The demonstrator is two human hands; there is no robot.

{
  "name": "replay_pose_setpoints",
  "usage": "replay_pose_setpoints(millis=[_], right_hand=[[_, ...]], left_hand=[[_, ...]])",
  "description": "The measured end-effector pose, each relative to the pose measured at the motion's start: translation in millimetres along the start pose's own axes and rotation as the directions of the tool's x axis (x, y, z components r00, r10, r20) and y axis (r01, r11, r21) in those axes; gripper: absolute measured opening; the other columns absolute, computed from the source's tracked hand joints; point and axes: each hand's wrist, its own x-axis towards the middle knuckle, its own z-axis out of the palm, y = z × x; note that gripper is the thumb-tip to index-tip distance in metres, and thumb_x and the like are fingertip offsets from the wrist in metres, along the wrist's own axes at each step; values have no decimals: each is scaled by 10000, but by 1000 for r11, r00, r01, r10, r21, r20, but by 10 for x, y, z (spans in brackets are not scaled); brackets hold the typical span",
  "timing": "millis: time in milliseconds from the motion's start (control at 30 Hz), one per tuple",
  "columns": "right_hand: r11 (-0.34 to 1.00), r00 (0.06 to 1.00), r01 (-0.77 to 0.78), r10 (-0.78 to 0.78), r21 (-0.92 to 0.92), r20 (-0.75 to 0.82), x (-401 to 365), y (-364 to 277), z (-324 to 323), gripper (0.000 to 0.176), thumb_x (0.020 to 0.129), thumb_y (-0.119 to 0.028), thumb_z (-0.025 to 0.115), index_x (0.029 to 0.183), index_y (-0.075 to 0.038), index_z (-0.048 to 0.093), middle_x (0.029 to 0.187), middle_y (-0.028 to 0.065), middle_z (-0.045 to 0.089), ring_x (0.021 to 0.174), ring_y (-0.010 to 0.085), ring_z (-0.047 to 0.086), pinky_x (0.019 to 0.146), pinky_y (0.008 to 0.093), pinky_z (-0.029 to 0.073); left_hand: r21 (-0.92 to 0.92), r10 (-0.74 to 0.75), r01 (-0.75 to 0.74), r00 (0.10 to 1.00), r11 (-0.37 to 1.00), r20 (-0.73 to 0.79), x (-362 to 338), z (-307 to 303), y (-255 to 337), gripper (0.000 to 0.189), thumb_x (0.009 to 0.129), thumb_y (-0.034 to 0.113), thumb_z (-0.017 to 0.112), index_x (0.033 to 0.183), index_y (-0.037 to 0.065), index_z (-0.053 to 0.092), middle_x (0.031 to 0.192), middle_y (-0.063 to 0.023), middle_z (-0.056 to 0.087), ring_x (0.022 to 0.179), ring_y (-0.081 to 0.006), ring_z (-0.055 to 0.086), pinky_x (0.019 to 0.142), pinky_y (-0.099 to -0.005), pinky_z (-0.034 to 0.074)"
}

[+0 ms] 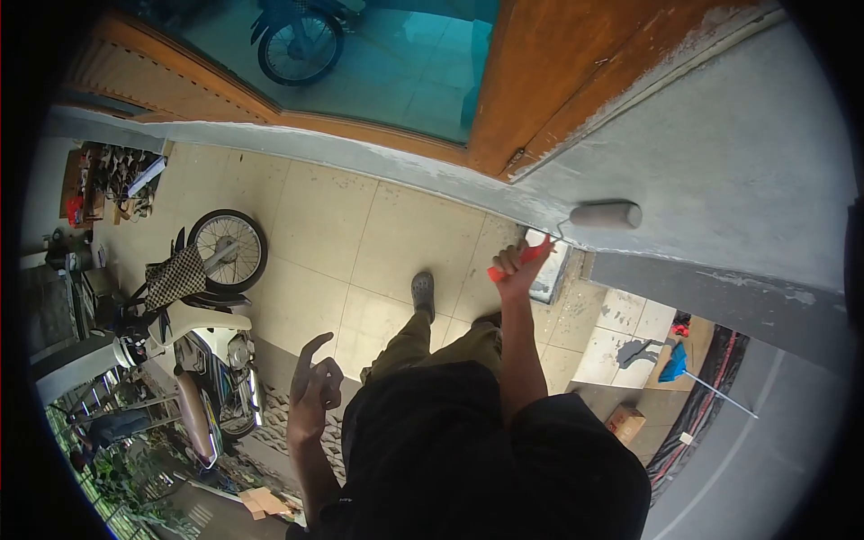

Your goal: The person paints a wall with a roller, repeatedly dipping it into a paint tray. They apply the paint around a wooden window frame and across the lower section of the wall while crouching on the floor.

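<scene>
A paint roller (605,215) with a grey sleeve lies against the grey wall, just below the orange-brown wooden frame. My right hand (519,268) is wrapped round its red handle. Beneath that hand, partly hidden, a white tray (548,281) stands on the floor by the wall. My left hand (315,387) hangs at the lower left, its index finger stretched out and the others partly bent, with nothing held in it.
Above is a window (387,81) in a wooden frame (531,81). A motorcycle (211,333) stands at the left. At the right are a blue dustpan-like object (673,362) with a long handle and a cardboard box (625,421). My shoe (423,293) rests on floor tiles.
</scene>
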Motion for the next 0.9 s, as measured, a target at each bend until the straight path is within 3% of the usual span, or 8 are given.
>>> replay_pose_setpoints(millis=[67, 133, 200, 267, 400, 600, 733, 900], right_hand=[[976, 982, 189, -187, 105, -37, 195, -618, -16, 710, 882, -831, 417, 676, -153, 459, 488, -58, 260, 407, 87, 220, 410, 252, 221], [921, 954, 226, -275, 317, 119, 495, -1274, -230, 705, 920, -789, 406, 671, -130, 419, 493, -54, 253, 415, 84, 223, 414, 258, 230], [901, 946, 287, -319, 326, 48, 518, -1466, -50, 702, 919, -791, 404, 673, -134, 398, 495, -52, 245, 424, 84, 216, 425, 255, 236], [910, 935, 353, -354, 218, -38, 499, -1268, 120, 699, 915, -795, 409, 679, -137, 390, 495, -50, 240, 430, 90, 209, 437, 256, 231], [997, 992, 73, -76, -36, -102, 120, -143, 420, 699, 879, -826, 427, 639, -170, 388, 475, -46, 247, 420, 110, 212, 450, 285, 228], [952, 966, -220, 243, -213, 87, -110, 802, 336, 740, 894, -848, 336, 643, -158, 422, 459, -37, 253, 393, 116, 236, 443, 302, 261], [949, 962, -246, 263, -198, 67, -262, 718, 333, 742, 904, -843, 312, 630, -162, 424, 453, -50, 244, 392, 108, 222, 423, 280, 223], [999, 999, 42, -42, -29, -27, -91, -130, 241, 707, 889, -830, 403, 643, -170, 460, 462, -54, 253, 391, 92, 212, 405, 262, 207]], left_hand=[[-27, -6, 6, 1000, 1000, 8, 23, -170, -33, 528, 1016, 262, 489, 1487, 58, 365, 689, 26, 403, 484, -22, 265, 441, -196, 198], [-53, 3, -4, 1000, 999, -12, 75, -325, -43, 518, 1004, 246, 473, 1457, 10, 390, 674, 31, 420, 487, -24, 269, 436, -208, 213], [-48, 3, -2, 1000, 999, 11, 180, -432, -6, 506, 991, 204, 464, 1449, -1, 395, 666, 37, 414, 479, -13, 263, 429, -196, 207], [-21, -19, 19, 999, 1000, 30, 328, -497, 51, 502, 987, 200, 472, 1443, 0, 406, 662, 37, 417, 475, -13, 260, 425, -197, 205], [3, 8, -8, 992, 1000, 124, 577, -449, 300, 489, 998, 213, 486, 1434, 2, 419, 671, 34, 419, 501, -13, 272, 424, -196, 212], [40, 26, -36, 975, 999, 220, 750, -372, 470, 492, 1003, 232, 496, 1441, 20, 423, 676, 34, 410, 524, -14, 259, 427, -191, 213], [56, 34, -47, 974, 997, 224, 739, -344, 502, 498, 998, 239, 495, 1441, 23, 423, 675, 32, 412, 519, -14, 259, 426, -188, 215], [9, 51, -53, 979, 999, 195, 656, -415, 442, 509, 993, 255, 499, 1437, 18, 424, 674, 33, 419, 510, -13, 262, 423, -187, 216]])
